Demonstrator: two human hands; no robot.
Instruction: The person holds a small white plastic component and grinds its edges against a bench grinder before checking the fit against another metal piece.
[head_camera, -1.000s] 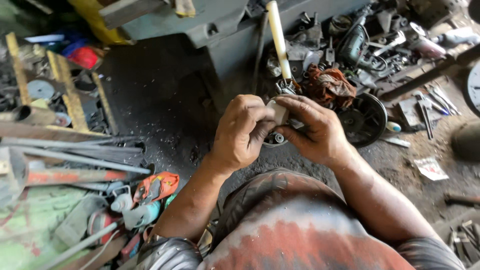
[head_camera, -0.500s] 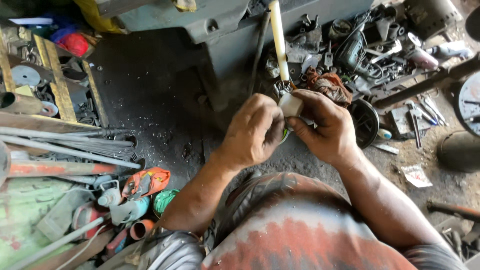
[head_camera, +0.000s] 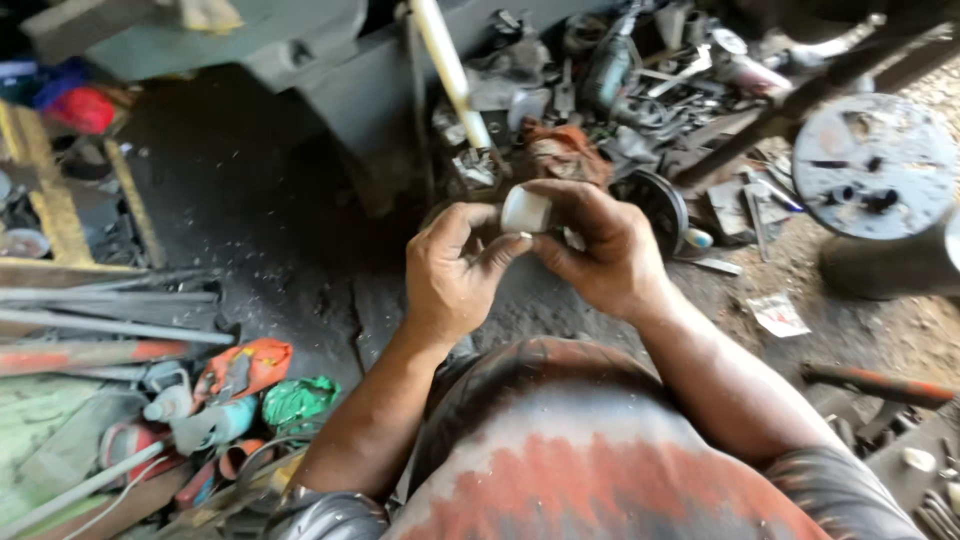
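**Both hands on a small white cylinder, centre frame**

I see my left hand (head_camera: 455, 275) and right hand (head_camera: 595, 250) meeting just above the middle of the frame, both closed on one small white cylindrical piece (head_camera: 525, 210). The right fingers curl over its top; the left thumb and forefinger pinch its lower edge.

Packages and labels: one torn white paper scrap (head_camera: 778, 315) lies on the dirt at right, one crumpled green bag (head_camera: 297, 402) at lower left, and one orange wrapper (head_camera: 245, 368) just beside it. One round grey metal disc (head_camera: 875, 165) sits at upper right. One cream-coloured rod (head_camera: 450, 70) slants down from the top centre. One rust-brown rag (head_camera: 562, 152) lies just beyond my hands.
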